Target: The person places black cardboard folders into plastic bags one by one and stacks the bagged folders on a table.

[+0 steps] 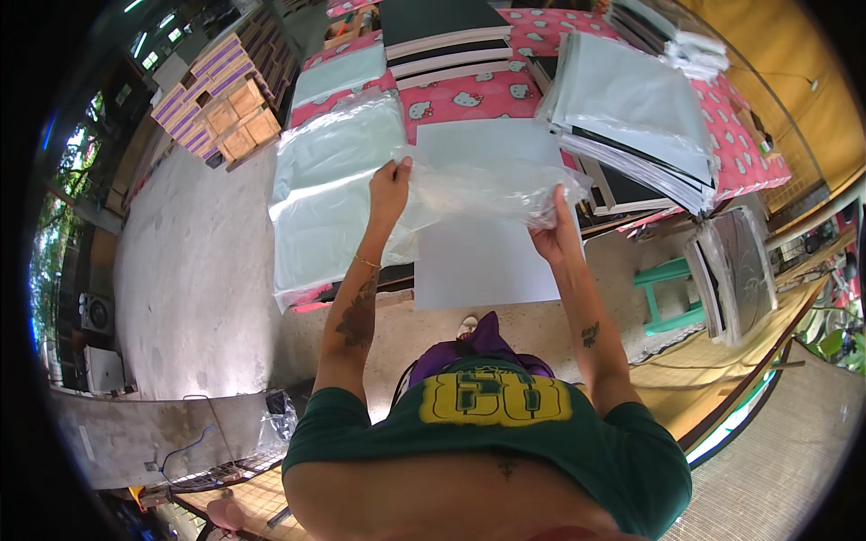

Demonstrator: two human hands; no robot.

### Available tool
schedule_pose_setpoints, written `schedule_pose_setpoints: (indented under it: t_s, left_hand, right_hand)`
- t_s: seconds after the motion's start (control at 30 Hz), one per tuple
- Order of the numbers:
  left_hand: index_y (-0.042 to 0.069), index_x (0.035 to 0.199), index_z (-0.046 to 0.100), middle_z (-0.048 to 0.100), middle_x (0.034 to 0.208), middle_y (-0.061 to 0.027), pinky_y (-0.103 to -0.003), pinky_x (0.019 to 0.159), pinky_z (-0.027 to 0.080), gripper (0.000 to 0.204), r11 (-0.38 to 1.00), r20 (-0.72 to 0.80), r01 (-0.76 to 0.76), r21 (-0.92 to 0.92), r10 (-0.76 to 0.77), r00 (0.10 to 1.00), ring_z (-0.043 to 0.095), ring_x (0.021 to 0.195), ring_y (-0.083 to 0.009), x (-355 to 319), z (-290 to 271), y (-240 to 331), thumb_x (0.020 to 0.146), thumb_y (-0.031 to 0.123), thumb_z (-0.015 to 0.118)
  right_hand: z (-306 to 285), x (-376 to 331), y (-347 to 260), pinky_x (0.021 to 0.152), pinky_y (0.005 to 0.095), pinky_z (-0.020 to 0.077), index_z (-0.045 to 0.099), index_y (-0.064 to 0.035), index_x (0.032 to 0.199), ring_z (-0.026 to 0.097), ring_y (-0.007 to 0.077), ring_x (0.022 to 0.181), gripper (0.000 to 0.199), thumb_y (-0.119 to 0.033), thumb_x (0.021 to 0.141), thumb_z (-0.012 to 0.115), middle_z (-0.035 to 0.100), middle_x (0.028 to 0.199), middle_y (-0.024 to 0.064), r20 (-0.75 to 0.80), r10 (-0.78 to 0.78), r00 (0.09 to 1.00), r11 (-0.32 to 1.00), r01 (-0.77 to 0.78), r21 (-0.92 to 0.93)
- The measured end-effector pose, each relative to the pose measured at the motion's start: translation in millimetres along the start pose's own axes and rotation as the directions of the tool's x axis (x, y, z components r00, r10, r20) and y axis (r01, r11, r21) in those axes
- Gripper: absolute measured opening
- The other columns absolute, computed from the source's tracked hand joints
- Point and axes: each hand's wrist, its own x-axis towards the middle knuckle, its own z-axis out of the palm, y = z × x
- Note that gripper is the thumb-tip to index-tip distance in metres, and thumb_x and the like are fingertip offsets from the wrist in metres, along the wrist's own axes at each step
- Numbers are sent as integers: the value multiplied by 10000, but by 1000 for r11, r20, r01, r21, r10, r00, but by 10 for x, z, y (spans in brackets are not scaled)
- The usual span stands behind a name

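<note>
Between my two hands a clear plastic bag (478,191) is stretched, crumpled and see-through. My left hand (391,187) is closed on its left end, and my right hand (557,227) grips the right end with the thumb up. Below the bag lies a large white sheet (487,270) that hangs over the table's near edge. Left of it is a stack of clear plastic sleeves (338,203), pale and shiny, close to my left wrist. To the right of my right hand, a pile of plastic-wrapped flat sheets (631,108) rests on dark boards with white edges (622,185).
The table has a pink patterned cover (451,99). Dark panels (446,41) are stacked at its far side. Several cardboard boxes (221,108) stand on the left floor. A green stool (665,293) and wrapped panels (735,275) are at the right, near a yellow tarp (767,54).
</note>
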Motion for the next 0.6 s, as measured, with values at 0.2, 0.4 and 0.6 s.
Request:
schedule_pose_setpoints:
  t_s: [0.2, 0.4, 0.6]
  left_hand:
    - [50, 1128, 534, 628, 893, -129, -337, 726, 469, 435, 914, -277, -395, 96, 406, 871, 591, 803, -215, -326, 162, 703, 805, 307, 673]
    - [37, 1017, 570, 540, 697, -48, -321, 607, 461, 323, 818, 493, 172, -549, 151, 857, 533, 666, -146, 57, 393, -579, 865, 321, 596]
    - [72, 840, 637, 651, 859, -155, -391, 586, 468, 250, 567, -652, 468, 678, 171, 738, 627, 731, -287, 1500, -3180, -1703, 890, 291, 528]
  right_hand:
    - [112, -99, -78, 514, 219, 438, 563, -163, 920, 538, 53, 646, 156, -318, 911, 564, 541, 745, -50, -70, -87, 994, 907, 50, -418]
    - [-374, -197, -1107, 580, 245, 475, 593, -122, 1001, 572, 82, 683, 267, -368, 904, 554, 608, 812, -20, 26, 78, 997, 845, -52, -533]
    - [-633, -519, -2379, 894, 338, 448, 498, 64, 1200, 563, 190, 1014, 614, -434, 858, 607, 594, 1101, 118, -198, -495, 846, 535, 117, -837]
